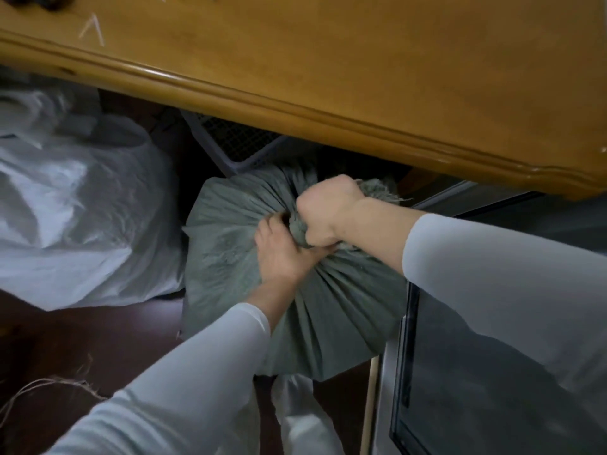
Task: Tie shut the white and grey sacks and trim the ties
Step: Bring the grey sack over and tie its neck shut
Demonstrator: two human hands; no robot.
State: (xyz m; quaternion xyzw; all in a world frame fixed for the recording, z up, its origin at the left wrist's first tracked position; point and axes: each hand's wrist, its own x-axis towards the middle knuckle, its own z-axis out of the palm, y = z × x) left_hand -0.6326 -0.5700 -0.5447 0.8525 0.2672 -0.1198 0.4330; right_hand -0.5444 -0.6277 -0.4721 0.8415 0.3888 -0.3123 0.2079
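Both hands are on the grey sack (230,257), centre of frame, just under the table edge (295,103). Right hand (328,213) is fisted tight round the gathered neck. Left hand (285,257) sits directly below it, fingers curled into the neck's base. The neck's long axis runs from centre toward upper right, and the frayed mouth (377,190) points that way. I see no tie on it yet. Loose twine (49,385) lies lower left, well apart and nearer the left hand, so I judge that hand should fetch it. White sack (72,208) is at left.
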